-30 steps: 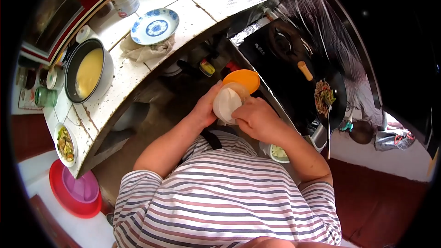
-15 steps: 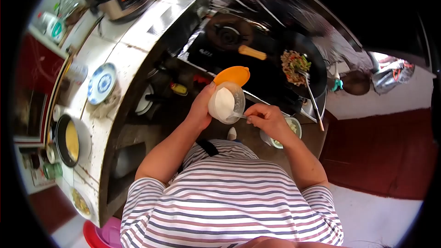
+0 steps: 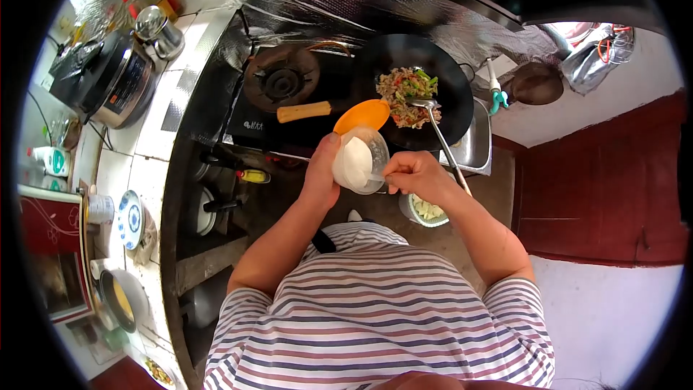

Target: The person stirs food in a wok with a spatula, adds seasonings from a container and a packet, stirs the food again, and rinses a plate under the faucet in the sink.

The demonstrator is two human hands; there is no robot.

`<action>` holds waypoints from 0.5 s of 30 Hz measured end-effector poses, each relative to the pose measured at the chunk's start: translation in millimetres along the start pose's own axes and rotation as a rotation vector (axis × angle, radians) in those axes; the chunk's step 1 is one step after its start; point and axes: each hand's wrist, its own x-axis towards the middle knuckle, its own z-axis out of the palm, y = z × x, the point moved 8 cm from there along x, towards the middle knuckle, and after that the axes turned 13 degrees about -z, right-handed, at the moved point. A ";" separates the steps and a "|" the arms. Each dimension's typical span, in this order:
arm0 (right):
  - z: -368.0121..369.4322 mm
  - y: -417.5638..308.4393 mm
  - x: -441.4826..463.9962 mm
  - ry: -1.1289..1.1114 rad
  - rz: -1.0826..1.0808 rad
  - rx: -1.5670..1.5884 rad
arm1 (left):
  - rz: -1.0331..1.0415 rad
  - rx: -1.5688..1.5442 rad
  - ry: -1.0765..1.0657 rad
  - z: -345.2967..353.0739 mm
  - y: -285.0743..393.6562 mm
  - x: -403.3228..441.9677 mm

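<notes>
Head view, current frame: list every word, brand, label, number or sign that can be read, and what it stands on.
No text reads clearly enough to quote.
Stove: small white mark, unreadable.
Cooker: panel print, too small.
White bottle: green label, blurred.
Tin: print too faint.
Yellow container: label too small.
Tub and orange lid: no text visible.

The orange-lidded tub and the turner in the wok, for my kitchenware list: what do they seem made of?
The tub is probably plastic: its wall is see-through with a light shine. Its lid, opaque, smooth and orange, is likely plastic too. The turner seems polished metal, perhaps stainless steel, from its silvery glints.
</notes>
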 end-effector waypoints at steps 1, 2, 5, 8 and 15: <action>-5.4 4.2 1.0 0.001 0.024 0.025 | 0.004 0.006 -0.002 3.9 -2.1 5.6; -11.0 8.1 2.2 0.001 0.047 0.048 | 0.009 0.011 -0.004 7.8 -3.2 10.9; -33.5 23.7 3.3 0.009 0.084 0.154 | 0.002 -0.061 0.018 16.4 -5.6 21.6; -47.3 33.9 3.8 0.009 0.113 0.217 | 0.001 -0.058 -0.002 22.5 -12.1 31.8; -77.9 51.3 11.6 0.084 0.133 0.330 | -0.046 -0.158 0.022 29.7 -27.9 64.6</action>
